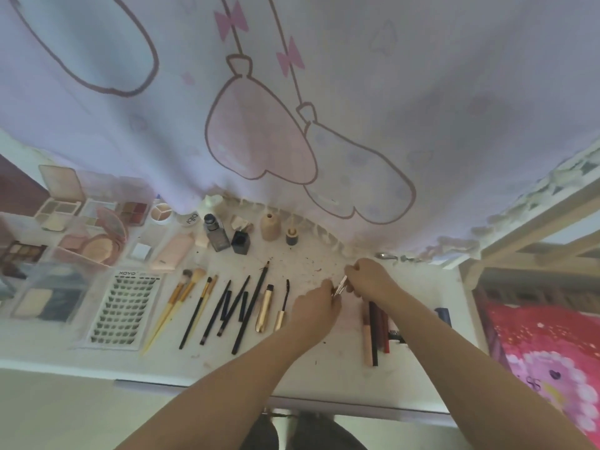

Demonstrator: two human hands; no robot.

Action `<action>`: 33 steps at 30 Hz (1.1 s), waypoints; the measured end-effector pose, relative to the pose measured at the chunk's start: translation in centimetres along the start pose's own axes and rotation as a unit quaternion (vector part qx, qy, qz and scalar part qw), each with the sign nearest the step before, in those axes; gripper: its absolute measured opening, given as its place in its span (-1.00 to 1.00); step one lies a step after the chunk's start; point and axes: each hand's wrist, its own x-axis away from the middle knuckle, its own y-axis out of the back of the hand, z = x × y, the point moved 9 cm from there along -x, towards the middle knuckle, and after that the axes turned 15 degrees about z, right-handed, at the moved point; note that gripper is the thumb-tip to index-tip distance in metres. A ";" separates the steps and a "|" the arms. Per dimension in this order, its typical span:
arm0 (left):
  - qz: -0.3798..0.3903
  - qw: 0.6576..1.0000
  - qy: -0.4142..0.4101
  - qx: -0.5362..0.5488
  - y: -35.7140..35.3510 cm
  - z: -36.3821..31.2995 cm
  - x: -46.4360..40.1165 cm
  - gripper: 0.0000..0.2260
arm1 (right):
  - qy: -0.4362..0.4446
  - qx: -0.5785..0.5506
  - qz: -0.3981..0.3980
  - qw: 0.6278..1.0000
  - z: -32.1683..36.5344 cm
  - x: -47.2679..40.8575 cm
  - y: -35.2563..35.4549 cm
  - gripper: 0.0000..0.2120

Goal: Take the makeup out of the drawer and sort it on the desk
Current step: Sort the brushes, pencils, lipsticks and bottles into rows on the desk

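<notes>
Both hands meet over the middle of the white desk (324,368). My left hand (316,303) and my right hand (370,277) together pinch a small silvery item (341,285) between their fingertips; what it is cannot be made out. Left of the hands lie a gold mascara tube (264,308), a mascara wand (283,303), several dark pencils (240,306) and gold-handled brushes (185,297). Right of the hands lie slim lip sticks and pencils (375,332) side by side.
Open palettes and compacts (97,219) fill the back left, with a false-lash tray (125,306) in front. Small bottles (240,233) stand along the back under a hanging pale curtain (292,108). A pink cushion (552,362) lies at the right. Dark crumbs speckle the desk.
</notes>
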 end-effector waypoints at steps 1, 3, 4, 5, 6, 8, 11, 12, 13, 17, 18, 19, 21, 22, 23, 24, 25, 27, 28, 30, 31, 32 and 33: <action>-0.011 1.000 -0.022 -0.007 1.0 0.0 0.9 -0.80 | 0.007 -0.035 0.009 0.999 0.4 0.8 0.0 -0.77; -0.029 0.997 -0.065 -0.043 3.1 0.0 2.7 -0.80 | 0.015 -0.042 0.049 0.998 1.4 2.5 -0.6 -0.71; -0.034 0.994 -0.082 -0.061 4.1 0.0 3.6 -0.79 | 0.022 -0.026 0.072 0.997 2.1 3.3 -1.0 -0.66; -0.033 0.992 -0.096 -0.076 5.0 0.0 4.4 -0.79 | 0.034 -0.017 0.091 0.995 2.8 4.1 -1.5 -0.62; -0.028 0.991 -0.104 -0.082 5.8 0.2 5.1 -0.78 | 0.053 -0.027 0.103 0.993 3.6 4.8 -1.9 -0.61; -0.021 0.990 -0.105 -0.087 7.2 0.8 6.4 -0.78 | 0.102 -0.076 0.110 0.986 5.3 5.8 -2.4 -0.66; -0.026 0.989 -0.101 -0.101 9.3 1.5 7.7 -0.77 | 0.172 -0.121 0.096 0.973 7.7 7.2 -3.0 -0.80; -0.027 0.989 -0.103 -0.098 9.9 1.8 8.1 -0.79 | 0.187 -0.123 0.094 0.970 8.3 7.6 -3.2 -0.85; -0.030 0.989 -0.107 -0.094 10.4 2.0 8.5 -0.81 | 0.199 -0.121 0.095 0.968 8.8 8.0 -3.3 -0.89; -0.041 0.985 -0.132 -0.107 11.9 2.4 9.7 -0.78 | 0.167 -0.113 0.118 0.972 9.3 8.8 -3.8 -0.74; -0.042 0.983 -0.138 -0.114 12.1 2.4 9.9 -0.78 | 0.150 -0.102 0.117 0.976 9.2 8.8 -3.8 -0.68; -0.042 0.981 -0.142 -0.122 12.2 2.4 10.0 -0.77 | 0.141 -0.086 0.112 0.980 9.1 8.8 -3.7 -0.66; -0.042 0.979 -0.146 -0.138 12.4 2.5 10.1 -0.77 | 0.150 -0.072 0.113 0.980 9.3 8.8 -3.8 -0.76; -0.042 0.978 -0.146 -0.142 12.5 2.6 10.1 -0.77 | 0.160 -0.087 0.121 0.976 9.5 8.8 -3.8 -0.84; -0.043 0.978 -0.148 -0.142 12.6 2.7 10.1 -0.77 | 0.164 -0.106 0.133 0.972 9.6 8.9 -4.0 -0.87; -0.043 0.978 -0.150 -0.142 12.7 2.8 10.0 -0.77 | 0.159 -0.117 0.143 0.970 9.7 8.9 -4.1 -0.85; -0.043 0.977 -0.153 -0.143 12.8 2.7 10.0 -0.77 | 0.148 -0.109 0.143 0.973 9.7 8.9 -4.3 -0.80; -0.044 0.975 -0.162 -0.147 13.0 2.6 10.0 -0.76 | 0.142 -0.054 0.115 0.982 9.8 8.8 -4.1 -0.75; -0.044 0.974 -0.165 -0.148 13.1 2.5 10.0 -0.76 | 0.154 -0.043 0.104 0.982 10.0 8.7 -4.0 -0.79; -0.046 0.973 -0.169 -0.148 13.2 2.5 9.9 -0.76 | 0.177 -0.088 0.115 0.974 10.1 8.8 -4.0 -0.90; -0.047 0.973 -0.171 -0.146 13.2 2.5 9.9 -0.76 | 0.178 -0.112 0.125 0.970 10.1 8.8 -4.1 -0.89; -0.048 0.973 -0.174 -0.145 13.2 2.5 10.0 -0.76 | 0.171 -0.120 0.130 0.969 10.0 8.9 -4.2 -0.83; -0.049 0.972 -0.177 -0.144 13.2 2.4 10.0 -0.76 | 0.157 -0.109 0.125 0.973 9.9 9.0 -4.3 -0.76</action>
